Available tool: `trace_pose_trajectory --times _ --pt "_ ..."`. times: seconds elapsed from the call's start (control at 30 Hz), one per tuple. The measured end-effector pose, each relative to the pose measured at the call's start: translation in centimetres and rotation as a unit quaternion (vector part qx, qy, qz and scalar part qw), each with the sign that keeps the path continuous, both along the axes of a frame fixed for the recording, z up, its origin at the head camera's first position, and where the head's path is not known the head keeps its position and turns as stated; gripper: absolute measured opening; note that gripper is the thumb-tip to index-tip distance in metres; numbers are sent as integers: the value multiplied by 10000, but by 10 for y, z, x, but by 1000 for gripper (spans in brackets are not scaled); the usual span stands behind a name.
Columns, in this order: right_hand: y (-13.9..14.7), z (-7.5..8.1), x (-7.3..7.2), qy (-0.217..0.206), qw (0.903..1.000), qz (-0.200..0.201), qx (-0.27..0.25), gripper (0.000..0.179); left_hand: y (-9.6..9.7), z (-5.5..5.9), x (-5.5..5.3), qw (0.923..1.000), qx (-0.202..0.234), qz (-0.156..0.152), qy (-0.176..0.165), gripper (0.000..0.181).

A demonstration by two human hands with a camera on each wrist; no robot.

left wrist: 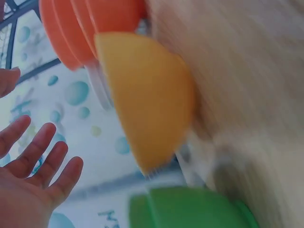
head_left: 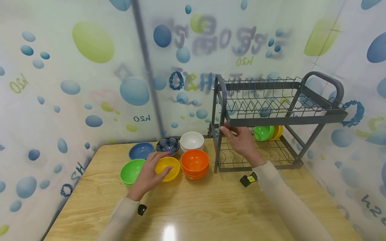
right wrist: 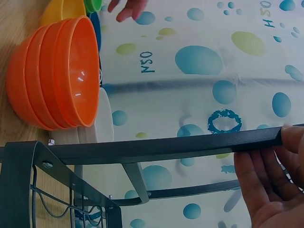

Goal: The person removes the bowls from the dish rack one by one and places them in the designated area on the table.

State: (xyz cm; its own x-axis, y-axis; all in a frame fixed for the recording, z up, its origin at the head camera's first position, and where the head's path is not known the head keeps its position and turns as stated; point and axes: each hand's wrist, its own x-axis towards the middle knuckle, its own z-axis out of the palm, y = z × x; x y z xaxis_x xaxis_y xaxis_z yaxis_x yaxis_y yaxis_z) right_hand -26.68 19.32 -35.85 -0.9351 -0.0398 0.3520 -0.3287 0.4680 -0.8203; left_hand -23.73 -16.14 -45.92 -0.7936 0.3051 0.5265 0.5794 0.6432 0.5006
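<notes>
My left hand [head_left: 148,174] hovers with spread fingers over the yellow bowl [head_left: 173,174], between the green bowl [head_left: 130,171] and a stack of orange bowls [head_left: 195,163]. In the left wrist view its fingers [left wrist: 32,159] are extended and hold nothing; the bowls there are blurred. My right hand [head_left: 243,143] pinches the front left upright of a dark two-tier dish rack [head_left: 277,121]. In the right wrist view the thumb lies on one side of that bar, the fingers on the other. Inside the lower tier stand a green bowl [head_left: 261,133] and a yellow bowl [head_left: 278,133] on edge.
Behind the front bowls sit a blue bowl [head_left: 141,150], a petal-patterned dark bowl [head_left: 168,146] and stacked white bowls [head_left: 192,140]. They stand on a wooden table [head_left: 193,204] left of the rack. A patterned curtain [head_left: 105,73] hangs behind and at both sides.
</notes>
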Motion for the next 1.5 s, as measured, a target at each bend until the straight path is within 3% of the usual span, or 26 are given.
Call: trace_pose_trajectory --times 0.33,0.5,0.7,0.93,1.1,1.23,1.33,1.43,1.5 --pt "-2 1 0 41 10000 52 -15 39 43 20 -11 9987 258 -361 -240 53" --pt "-3 1 -1 93 9999 99 -81 38 63 32 -17 9944 644 -692 -464 51" --pt "1 2 -2 114 9998 134 -12 38 91 44 -29 9883 948 -1147 -344 49" --pt "15 -1 -5 58 9992 341 176 39 119 59 -39 9837 1200 -1324 -212 51" --pt "32 -10 -11 187 9970 401 639 36 137 72 -45 9795 1332 -1474 -339 51" --pt "49 -18 -19 692 9886 483 1247 31 151 83 -48 9740 1504 -1613 -521 53" --pt "63 -22 -26 1135 9749 516 1846 32 160 90 -50 9679 1698 -1736 -653 53" --pt "76 -24 -33 1231 9597 410 2492 35 169 95 -53 9638 1842 -1807 -673 53" --pt "85 -24 -36 1043 9504 341 2909 38 173 97 -54 9629 1897 -1797 -674 51"
